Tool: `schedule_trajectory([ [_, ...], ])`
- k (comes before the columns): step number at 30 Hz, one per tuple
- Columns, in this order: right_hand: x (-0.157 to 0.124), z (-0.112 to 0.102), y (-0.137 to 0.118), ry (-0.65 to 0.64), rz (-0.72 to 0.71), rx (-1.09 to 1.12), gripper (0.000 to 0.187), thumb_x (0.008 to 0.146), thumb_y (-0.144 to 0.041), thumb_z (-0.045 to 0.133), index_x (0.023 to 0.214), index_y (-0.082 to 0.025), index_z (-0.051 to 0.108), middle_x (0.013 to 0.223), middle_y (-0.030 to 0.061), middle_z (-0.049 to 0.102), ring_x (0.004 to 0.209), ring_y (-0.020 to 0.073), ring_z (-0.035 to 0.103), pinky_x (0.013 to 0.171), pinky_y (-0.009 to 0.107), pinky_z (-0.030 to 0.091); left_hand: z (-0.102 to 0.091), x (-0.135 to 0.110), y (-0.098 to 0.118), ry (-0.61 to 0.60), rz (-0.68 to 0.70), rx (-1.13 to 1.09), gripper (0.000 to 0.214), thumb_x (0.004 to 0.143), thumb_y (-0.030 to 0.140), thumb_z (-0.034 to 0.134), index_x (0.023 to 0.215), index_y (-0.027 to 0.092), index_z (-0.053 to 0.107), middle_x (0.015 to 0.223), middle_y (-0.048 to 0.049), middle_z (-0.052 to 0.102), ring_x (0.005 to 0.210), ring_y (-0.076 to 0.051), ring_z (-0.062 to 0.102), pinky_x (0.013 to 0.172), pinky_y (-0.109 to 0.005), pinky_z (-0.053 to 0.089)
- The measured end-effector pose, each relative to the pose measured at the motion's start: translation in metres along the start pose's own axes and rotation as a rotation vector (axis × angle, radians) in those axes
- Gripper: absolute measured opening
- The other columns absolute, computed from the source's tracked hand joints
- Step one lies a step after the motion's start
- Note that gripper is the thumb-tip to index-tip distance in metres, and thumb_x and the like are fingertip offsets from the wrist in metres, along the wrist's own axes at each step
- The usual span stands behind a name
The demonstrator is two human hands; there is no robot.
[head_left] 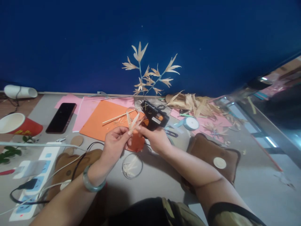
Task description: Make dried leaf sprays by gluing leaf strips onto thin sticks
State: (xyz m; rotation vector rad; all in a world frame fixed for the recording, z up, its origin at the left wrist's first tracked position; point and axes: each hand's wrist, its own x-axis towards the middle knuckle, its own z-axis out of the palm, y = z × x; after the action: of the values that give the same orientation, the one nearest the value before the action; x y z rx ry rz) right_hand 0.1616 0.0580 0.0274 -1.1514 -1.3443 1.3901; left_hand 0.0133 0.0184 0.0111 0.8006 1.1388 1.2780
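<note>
My left hand (118,139) pinches a small flower of pale dried corn husk (132,121) between thumb and fingertips, its pointed petals upward. My right hand (155,138) reaches in from the other side, with closed fingertips at a petal of the same flower. Just behind that hand is a black glue gun (155,116) with an orange part; the hand hides its lower end. Beneath both hands lies an orange sheet (94,122) with a thin wooden stick (118,116) and small scraps. A wire ring (132,166) with pale husk pieces is nearer to me.
Husk flowers on branching stems (150,75) stand against the blue panel. Dried husks (197,105) and a ribbon roll (190,123) lie right. Brown cushions (211,153) flank my arms. Left are a phone (61,117), red paper cup (28,126) and power strip (43,175) with cords.
</note>
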Motion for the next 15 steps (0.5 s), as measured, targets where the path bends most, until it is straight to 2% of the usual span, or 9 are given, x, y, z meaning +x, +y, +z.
schedule_trajectory([
  [2,-0.002,-0.004,-0.007,0.039,-0.057,-0.115,0.028,0.082,-0.046,0.059,0.085,-0.019,0.058,0.063,-0.0016,0.055,0.058,0.0131,0.052,0.06,0.027,0.044,-0.002,0.002,0.001,0.031,0.038,-0.044,0.024,0.073,0.035,0.071,0.071,0.016,0.056,0.048,0.0041,0.055,0.037,-0.005,0.042,0.038,-0.016,0.033],
  [4,-0.006,-0.009,-0.017,-0.003,-0.152,-0.258,0.029,0.087,-0.047,0.053,0.082,-0.019,0.058,0.062,-0.0007,0.055,0.059,0.0135,0.052,0.06,0.028,0.044,-0.004,0.004,0.002,0.084,0.091,-0.069,0.022,0.074,0.032,0.07,0.07,0.015,0.057,0.048,0.0041,0.055,0.038,-0.005,0.043,0.039,-0.016,0.034],
  [9,-0.019,-0.016,-0.036,-0.191,-0.363,-0.544,0.019,0.08,-0.036,0.065,0.083,-0.02,0.056,0.068,0.0002,0.058,0.056,0.012,0.05,0.054,0.024,0.04,-0.009,0.008,0.004,0.198,0.171,-0.093,0.02,0.074,0.03,0.07,0.071,0.014,0.059,0.051,0.0037,0.056,0.044,-0.006,0.049,0.043,-0.017,0.038],
  [12,-0.021,-0.017,-0.037,-0.306,-0.398,-0.684,0.019,0.077,-0.032,0.068,0.078,-0.019,0.054,0.066,0.0001,0.058,0.055,0.0109,0.049,0.052,0.022,0.036,-0.009,0.008,0.004,0.218,0.183,-0.101,0.02,0.074,0.032,0.07,0.073,0.015,0.06,0.054,0.0032,0.057,0.046,-0.008,0.052,0.044,-0.018,0.041],
  [15,-0.018,-0.019,-0.033,-0.326,-0.395,-0.795,0.02,0.077,-0.029,0.067,0.074,-0.019,0.049,0.065,-0.0007,0.055,0.053,0.0099,0.046,0.051,0.022,0.033,-0.009,0.008,0.004,0.229,0.22,-0.082,0.02,0.074,0.031,0.07,0.071,0.014,0.06,0.053,0.003,0.058,0.045,-0.007,0.052,0.044,-0.018,0.04],
])
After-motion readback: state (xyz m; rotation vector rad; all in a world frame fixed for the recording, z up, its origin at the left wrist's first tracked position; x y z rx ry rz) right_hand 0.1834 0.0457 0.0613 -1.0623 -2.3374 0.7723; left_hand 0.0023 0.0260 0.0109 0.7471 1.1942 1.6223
